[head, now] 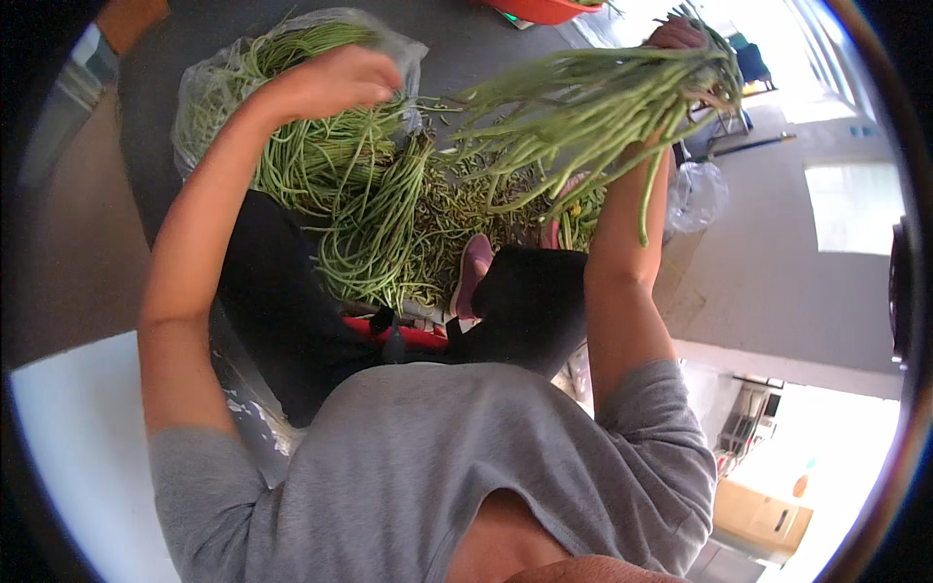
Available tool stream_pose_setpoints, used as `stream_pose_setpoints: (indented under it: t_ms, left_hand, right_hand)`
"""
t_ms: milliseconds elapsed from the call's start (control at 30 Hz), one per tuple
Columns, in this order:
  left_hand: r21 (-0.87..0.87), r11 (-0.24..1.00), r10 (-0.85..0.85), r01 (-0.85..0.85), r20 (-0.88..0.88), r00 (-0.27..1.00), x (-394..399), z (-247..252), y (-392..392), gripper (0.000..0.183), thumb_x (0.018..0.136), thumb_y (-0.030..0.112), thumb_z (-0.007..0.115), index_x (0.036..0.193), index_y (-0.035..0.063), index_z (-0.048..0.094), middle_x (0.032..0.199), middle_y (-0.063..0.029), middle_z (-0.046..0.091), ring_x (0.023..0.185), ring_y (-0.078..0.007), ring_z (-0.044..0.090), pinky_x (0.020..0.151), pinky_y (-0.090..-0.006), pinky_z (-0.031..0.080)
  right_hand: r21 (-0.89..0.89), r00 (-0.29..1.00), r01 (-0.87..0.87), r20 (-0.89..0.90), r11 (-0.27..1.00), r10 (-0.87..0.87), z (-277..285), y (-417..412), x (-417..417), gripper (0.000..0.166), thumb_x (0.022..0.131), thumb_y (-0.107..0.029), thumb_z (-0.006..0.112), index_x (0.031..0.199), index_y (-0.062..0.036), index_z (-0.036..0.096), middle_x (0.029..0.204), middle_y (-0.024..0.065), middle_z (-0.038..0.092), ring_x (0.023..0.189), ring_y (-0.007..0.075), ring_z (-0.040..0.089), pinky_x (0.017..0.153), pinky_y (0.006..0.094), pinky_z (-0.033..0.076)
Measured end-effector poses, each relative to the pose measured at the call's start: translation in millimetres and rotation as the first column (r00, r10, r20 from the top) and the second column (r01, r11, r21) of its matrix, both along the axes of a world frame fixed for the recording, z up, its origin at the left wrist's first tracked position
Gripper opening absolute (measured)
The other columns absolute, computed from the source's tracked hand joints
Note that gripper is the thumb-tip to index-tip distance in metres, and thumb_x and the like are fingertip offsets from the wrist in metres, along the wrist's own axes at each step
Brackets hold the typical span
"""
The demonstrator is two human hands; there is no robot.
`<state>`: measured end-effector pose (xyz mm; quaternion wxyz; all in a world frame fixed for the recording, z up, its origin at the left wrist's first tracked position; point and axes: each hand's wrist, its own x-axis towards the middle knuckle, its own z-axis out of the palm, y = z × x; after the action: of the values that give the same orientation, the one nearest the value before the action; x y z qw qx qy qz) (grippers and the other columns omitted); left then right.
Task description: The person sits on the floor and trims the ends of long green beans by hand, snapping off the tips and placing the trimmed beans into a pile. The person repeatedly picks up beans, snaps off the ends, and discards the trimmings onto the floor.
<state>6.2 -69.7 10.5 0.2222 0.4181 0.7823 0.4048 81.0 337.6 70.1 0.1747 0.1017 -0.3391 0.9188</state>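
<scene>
At the upper right, my right hand (pixel 678 35) grips a big bunch of long green yardlong beans (pixel 583 109), lifted above the floor and hanging out to the left, blurred. My left hand (pixel 353 80), slightly blurred, is above the heap of yardlong beans (pixel 313 157) with fingers partly curled; no bean shows in it. That heap lies in and beside a clear plastic bag (pixel 191 95). Closer to me, another bundle of beans (pixel 386 226) rests against the heap. Short cut bean ends (pixel 452 204) are strewn over the floor between the bundle and my shoe.
A red basin (pixel 543 10) stands at the top edge. A pink shoe (pixel 474 273) is among the scraps, with more greens (pixel 579 218) to its right. A clear plastic bag (pixel 697 197) is near the wall at right. Something red (pixel 408 335) lies between my legs.
</scene>
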Motion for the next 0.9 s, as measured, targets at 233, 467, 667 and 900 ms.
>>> stream_pose_setpoints:
  t_ms: [233, 467, 667, 900]
  left_hand:
    - [0.232, 0.970, 0.194, -0.078, -0.534, 0.823, -16, -54, 90, 0.028, 0.083, 0.014, 0.060, 0.109, 0.0031, 0.056, 0.093, -0.0165, 0.066, 0.088, -0.0279, 0.064, 0.078, -0.0373, 0.049]
    - [0.272, 0.957, 0.221, -0.105, -0.443, 0.869, 0, -50, 102, 0.020, 0.085, 0.017, 0.059, 0.099, 0.0030, 0.057, 0.081, -0.0130, 0.066, 0.078, -0.0320, 0.064, 0.068, -0.0415, 0.050]
    - [0.351, 0.934, 0.330, -0.061, -0.791, 0.514, 6, -38, 94, 0.020, 0.085, 0.016, 0.055, 0.102, 0.0052, 0.056, 0.076, -0.0147, 0.062, 0.073, -0.0341, 0.062, 0.064, -0.0447, 0.049]
    - [0.421, 0.874, 0.438, -0.241, -0.473, 0.764, 8, -24, 99, 0.011, 0.087, 0.015, 0.049, 0.091, 0.0077, 0.056, 0.067, -0.0108, 0.057, 0.061, -0.0268, 0.058, 0.054, -0.0398, 0.042]
  right_hand:
    - [0.039, 0.999, 0.036, -0.009, 0.999, -0.036, 22, 22, -7, 0.046, 0.085, -0.045, 0.048, 0.102, -0.0041, 0.060, 0.091, 0.0140, 0.063, 0.080, 0.0290, 0.062, 0.073, 0.0430, 0.052]
    - [0.080, 0.999, 0.050, -0.012, 0.996, -0.049, 41, 37, -14, 0.046, 0.085, -0.044, 0.048, 0.103, -0.0039, 0.060, 0.093, 0.0143, 0.063, 0.082, 0.0293, 0.061, 0.074, 0.0434, 0.051]
    - [0.093, 0.999, 0.053, 0.007, 0.994, -0.054, 41, 43, -14, 0.046, 0.085, -0.044, 0.047, 0.104, -0.0037, 0.060, 0.095, 0.0146, 0.063, 0.083, 0.0296, 0.061, 0.076, 0.0438, 0.051]
    - [0.091, 0.999, 0.046, 0.012, 0.995, -0.047, 36, 47, -17, 0.046, 0.086, -0.043, 0.047, 0.105, -0.0035, 0.060, 0.096, 0.0149, 0.063, 0.085, 0.0300, 0.061, 0.077, 0.0441, 0.050]
